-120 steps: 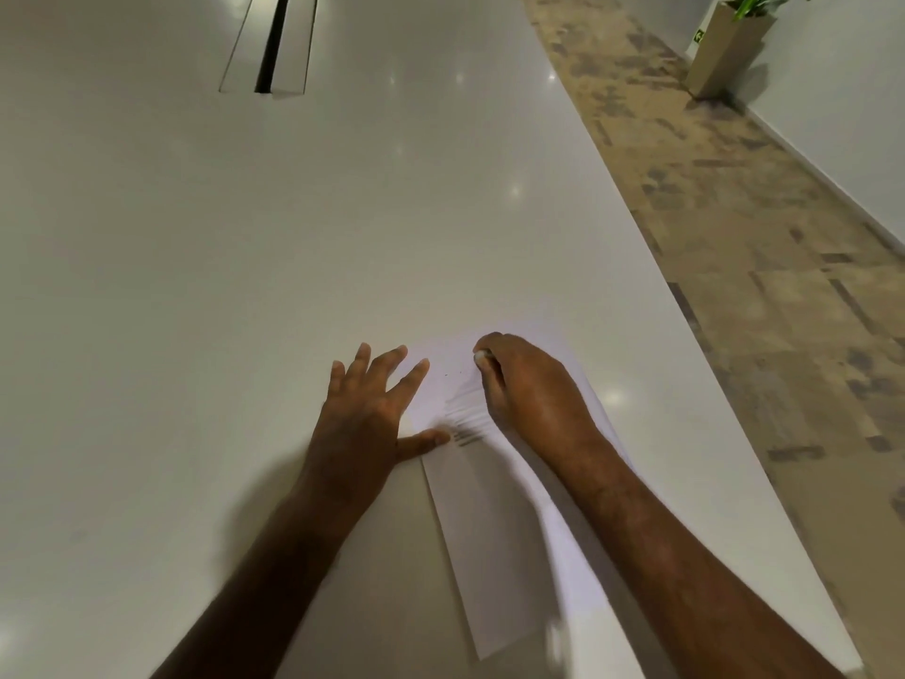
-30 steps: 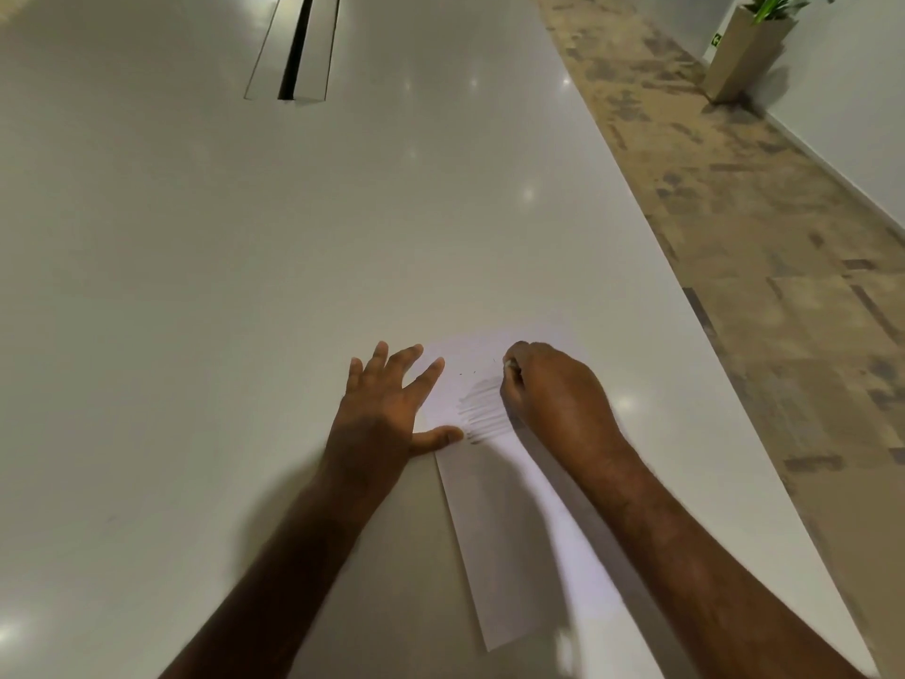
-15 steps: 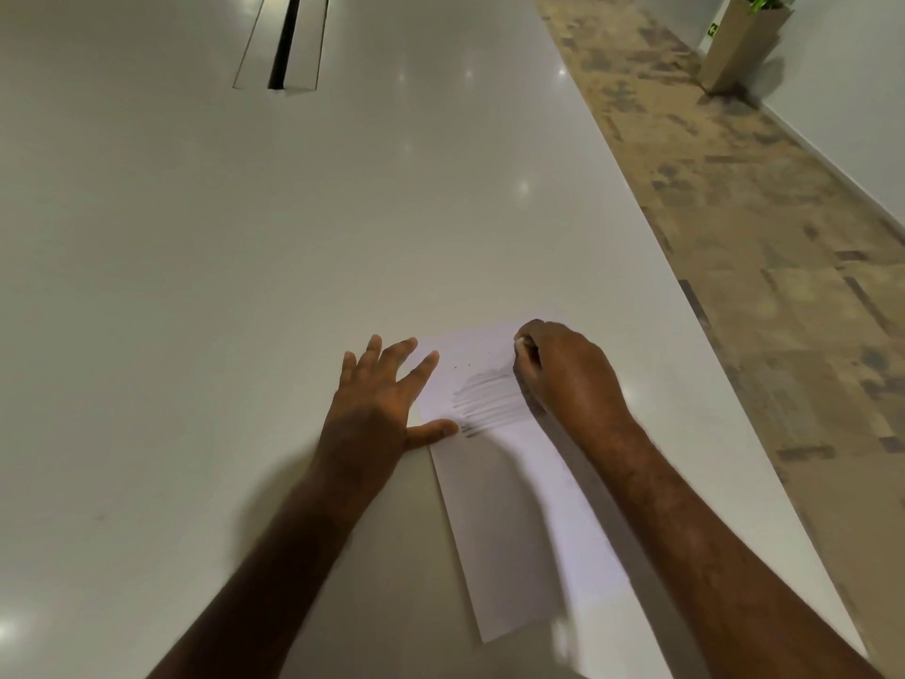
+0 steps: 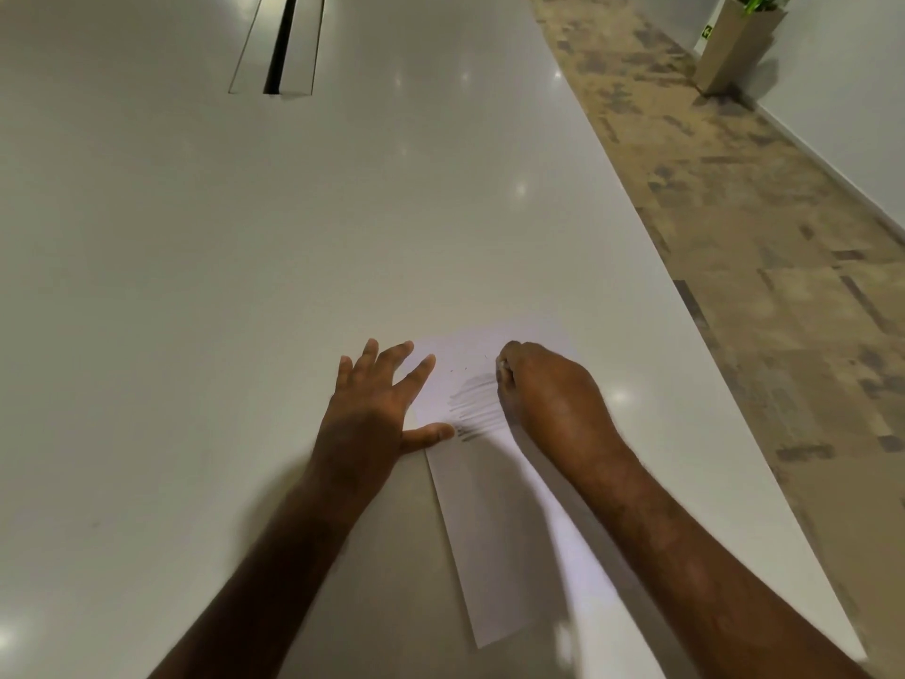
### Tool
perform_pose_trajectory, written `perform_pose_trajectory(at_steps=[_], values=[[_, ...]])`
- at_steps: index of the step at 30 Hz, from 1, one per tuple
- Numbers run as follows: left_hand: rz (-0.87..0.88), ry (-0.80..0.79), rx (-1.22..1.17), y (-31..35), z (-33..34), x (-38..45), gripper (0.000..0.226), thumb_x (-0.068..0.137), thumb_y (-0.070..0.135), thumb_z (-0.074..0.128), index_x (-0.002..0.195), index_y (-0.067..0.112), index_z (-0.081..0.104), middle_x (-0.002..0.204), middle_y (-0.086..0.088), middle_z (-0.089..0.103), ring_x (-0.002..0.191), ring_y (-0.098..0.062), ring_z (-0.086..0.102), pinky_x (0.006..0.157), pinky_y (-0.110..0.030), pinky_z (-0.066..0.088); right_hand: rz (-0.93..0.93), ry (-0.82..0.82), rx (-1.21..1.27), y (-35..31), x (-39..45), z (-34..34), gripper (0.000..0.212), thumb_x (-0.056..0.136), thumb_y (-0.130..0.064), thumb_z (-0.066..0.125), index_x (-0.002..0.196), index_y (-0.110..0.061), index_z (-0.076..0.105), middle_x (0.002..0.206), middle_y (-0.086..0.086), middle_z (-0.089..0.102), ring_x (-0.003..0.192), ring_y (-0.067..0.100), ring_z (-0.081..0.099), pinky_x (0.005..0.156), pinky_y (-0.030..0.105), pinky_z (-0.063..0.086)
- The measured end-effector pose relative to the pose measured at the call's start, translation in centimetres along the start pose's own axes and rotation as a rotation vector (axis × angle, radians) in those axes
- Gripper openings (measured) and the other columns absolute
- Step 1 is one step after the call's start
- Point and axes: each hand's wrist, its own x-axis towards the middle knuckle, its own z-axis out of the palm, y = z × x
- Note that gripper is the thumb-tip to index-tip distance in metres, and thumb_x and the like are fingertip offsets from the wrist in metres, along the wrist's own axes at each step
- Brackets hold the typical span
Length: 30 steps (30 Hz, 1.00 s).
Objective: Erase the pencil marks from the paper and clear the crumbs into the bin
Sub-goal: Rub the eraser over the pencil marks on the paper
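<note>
Head view shows the thin, light, easily creased paper (image 4: 494, 526) flat on the counter (image 4: 245, 286), best pinned near the pencil marks (image 4: 477, 401), as the flat left hand (image 4: 374, 414) does while the right hand (image 4: 548, 394) pinches an eraser (image 4: 503, 366).

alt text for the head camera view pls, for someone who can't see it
A person's right hand rubs a small eraser over grey pencil marks on a white paper, while the left hand lies flat, fingers spread, on its edge. Both rest on a long white table; a planter stands far right.
</note>
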Motion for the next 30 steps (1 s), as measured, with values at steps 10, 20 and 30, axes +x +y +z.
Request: perform_pose_trajectory(at_steps=[10, 20, 30], values=[[-0.009, -0.027, -0.01, -0.1, -0.1, 0.0, 0.085, 0.088, 0.075, 0.04, 0.148, 0.017, 0.055, 0.153, -0.014, 0.051, 0.144, -0.047, 0.04, 0.114, -0.067, 0.033, -0.001, 0.018, 0.075, 1.4, -0.4, -0.7, 0.018, 0.106, -0.021, 0.048, 0.093, -0.017, 0.061, 0.081, -0.002, 0.062, 0.067, 0.022, 0.058, 0.063, 0.039, 0.051], [0.002, 0.008, -0.014, 0.0, 0.0, 0.0, 0.084, 0.087, 0.073, 0.044, 0.146, 0.016, 0.057, 0.151, -0.015, 0.053, 0.143, -0.048, 0.042, 0.113, -0.067, 0.031, 0.051, 0.049, 0.121, 2.0, -0.3, -0.5, 0.017, 0.107, -0.024, 0.05, 0.101, -0.017, 0.064, 0.089, -0.001, 0.067, 0.073, 0.022, 0.06, 0.068, 0.038, 0.052], [-0.006, -0.022, -0.002, -0.3, 0.3, 0.0, 0.084, 0.088, 0.075, 0.043, 0.148, 0.017, 0.056, 0.153, -0.014, 0.051, 0.144, -0.048, 0.04, 0.113, -0.067, 0.031, -0.028, 0.033, 0.151, 2.0, -0.5, -0.7, 0.018, 0.107, -0.025, 0.049, 0.099, -0.019, 0.064, 0.087, -0.002, 0.066, 0.072, 0.021, 0.06, 0.068, 0.041, 0.054]])
